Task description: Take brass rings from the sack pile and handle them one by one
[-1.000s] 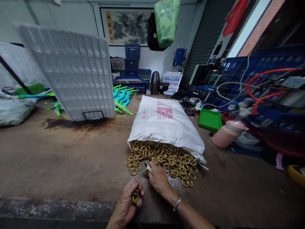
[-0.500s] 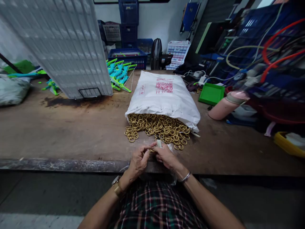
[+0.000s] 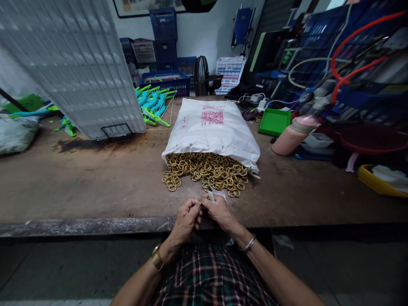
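Observation:
Both hands meet at the table's front edge, fingertips nearly touching. My left hand [image 3: 188, 214] is closed in a pinch on a gold ring [image 3: 200, 204], mostly hidden by the fingers. My right hand [image 3: 219, 211] is closed around a small pale-handled tool [image 3: 211, 196] with a dark end; its exact kind is too small to tell. Just beyond lies a heap of gold rings [image 3: 210, 168], spilling from the open mouth of a white sack [image 3: 219, 138] with red print. A scrap of clear plastic [image 3: 220, 194] lies by my right fingers.
A tall ribbed translucent panel [image 3: 83, 63] stands at left, with green and blue hangers [image 3: 156, 104] behind it. Right of the sack are a green tray [image 3: 274, 121], a pink bottle [image 3: 291, 138] and a yellow tray [image 3: 379, 182]. The wooden table's edge [image 3: 95, 225] runs before me.
The view has shifted slightly. My left fingers have curled in, and the ring between the hands shows less than before. The right hand keeps its hold on the pale tool.

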{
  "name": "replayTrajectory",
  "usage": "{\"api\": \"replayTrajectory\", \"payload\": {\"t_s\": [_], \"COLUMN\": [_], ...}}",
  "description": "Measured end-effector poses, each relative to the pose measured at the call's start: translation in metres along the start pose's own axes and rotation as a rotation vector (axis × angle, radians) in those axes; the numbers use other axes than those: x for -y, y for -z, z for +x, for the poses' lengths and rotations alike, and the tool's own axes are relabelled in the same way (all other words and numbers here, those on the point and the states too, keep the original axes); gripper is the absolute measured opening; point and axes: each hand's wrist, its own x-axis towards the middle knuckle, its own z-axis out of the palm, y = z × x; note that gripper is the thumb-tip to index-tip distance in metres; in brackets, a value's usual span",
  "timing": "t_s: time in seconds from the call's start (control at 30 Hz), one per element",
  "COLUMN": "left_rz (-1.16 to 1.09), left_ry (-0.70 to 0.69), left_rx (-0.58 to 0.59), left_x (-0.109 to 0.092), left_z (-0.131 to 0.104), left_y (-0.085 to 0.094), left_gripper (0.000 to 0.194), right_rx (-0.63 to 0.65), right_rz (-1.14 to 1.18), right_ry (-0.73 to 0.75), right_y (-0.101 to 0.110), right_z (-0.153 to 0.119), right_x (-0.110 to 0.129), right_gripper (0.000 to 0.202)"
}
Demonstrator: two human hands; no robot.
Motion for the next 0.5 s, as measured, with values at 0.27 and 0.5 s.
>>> {"api": "replayTrajectory", "payload": {"t_s": [0.27,0.5], "left_rz": [-0.005,-0.261], "left_ry": [0.063,0.066], "left_rx": [0.021,0.082], "left_x": [-0.0019,0.0020], "left_z": [0.0006,0.0017], "left_y": [-0.0005,0.0038], "left_gripper": [0.032,0.029], "right_rx": [-0.052,-0.103], "right_rz": [-0.228,-0.331], "right_ry": [0.126,0.149], "right_y": [0.0034,0.0052], "right_z": [0.0015,0.0087], "right_x": [0.0058,-0.0037], "right_gripper": [0.021,0.023]}}
